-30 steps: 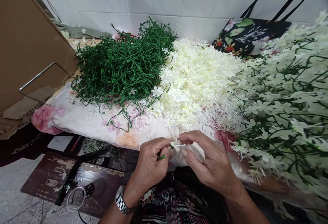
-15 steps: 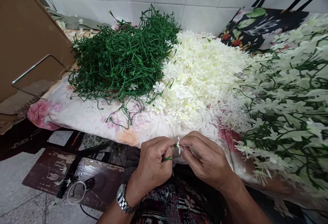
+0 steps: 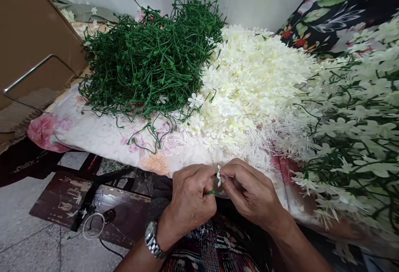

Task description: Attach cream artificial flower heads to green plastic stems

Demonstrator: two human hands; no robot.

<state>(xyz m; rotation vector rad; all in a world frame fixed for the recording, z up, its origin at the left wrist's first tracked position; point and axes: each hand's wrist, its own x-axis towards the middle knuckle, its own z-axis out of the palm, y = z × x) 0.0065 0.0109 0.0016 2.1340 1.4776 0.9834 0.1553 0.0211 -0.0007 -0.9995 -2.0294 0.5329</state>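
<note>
Here the left hand (image 3: 190,199), a wristwatch (image 3: 152,241) on its wrist, and the right hand (image 3: 249,195) meet just in front of the near edge of a flowered cloth (image 3: 102,139). The left fingers (image 3: 199,176) are pinched closed around a thin green stem (image 3: 211,192), and the right fingers (image 3: 229,172) are pinched narrowly on a small white flower (image 3: 219,176), which sits at the stem's tip between the two hands. On the cloth lie a heap of green stems (image 3: 149,56) and, touching it on the right, a heap of white blossoms (image 3: 249,81). Further right, sprays of green stems with white flowers (image 3: 352,118) are piled up. A dark floral bag (image 3: 330,23) stands against the tiled wall behind them; what it holds cannot be seen. A cardboard box (image 3: 28,35) stands at the left, its inside hidden.
</note>
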